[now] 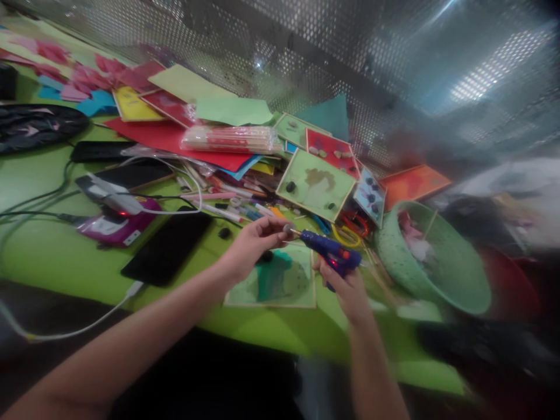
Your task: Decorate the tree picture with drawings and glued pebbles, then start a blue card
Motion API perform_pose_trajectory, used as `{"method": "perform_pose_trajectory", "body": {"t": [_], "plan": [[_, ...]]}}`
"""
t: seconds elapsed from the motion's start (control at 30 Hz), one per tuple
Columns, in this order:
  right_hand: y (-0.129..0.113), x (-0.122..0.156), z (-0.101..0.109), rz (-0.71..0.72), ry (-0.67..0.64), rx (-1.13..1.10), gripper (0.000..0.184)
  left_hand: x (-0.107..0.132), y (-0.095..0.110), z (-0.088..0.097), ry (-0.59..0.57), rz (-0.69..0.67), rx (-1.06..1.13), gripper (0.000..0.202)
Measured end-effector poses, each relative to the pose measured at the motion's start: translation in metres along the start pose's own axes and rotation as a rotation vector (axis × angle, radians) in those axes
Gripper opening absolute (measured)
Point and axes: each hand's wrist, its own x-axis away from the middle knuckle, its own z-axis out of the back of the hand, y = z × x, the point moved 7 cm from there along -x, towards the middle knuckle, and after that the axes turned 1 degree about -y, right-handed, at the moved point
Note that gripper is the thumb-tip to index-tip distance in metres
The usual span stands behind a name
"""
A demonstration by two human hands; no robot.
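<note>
My right hand [345, 289] grips a blue glue gun [329, 249], its nozzle pointing left. My left hand [254, 245] pinches a small grey pebble [289, 228] right at the nozzle tip. Both hands hover over a square card [280, 286] with a green and teal picture, lying on the green table [52, 251]. A small dark stone [265, 256] rests on the card's top edge, just under my left hand.
A green bowl [437, 274] stands right of the glue gun. Behind lie decorated cards [315, 184], pens, coloured paper sheets [175, 137] and a packet of sticks [230, 139]. A black phone [168, 248], a magenta device [114, 224] and white cables lie to the left.
</note>
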Motion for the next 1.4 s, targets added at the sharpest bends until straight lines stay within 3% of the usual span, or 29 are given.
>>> {"method": "perform_pose_trajectory", "body": {"t": [1.4], "plan": [[-0.0021,-0.0001,0.0038,0.038,0.001,-0.032,0.036,0.0005,-0.0019,-0.0008,-0.029,0.064,0.147,0.033]]}}
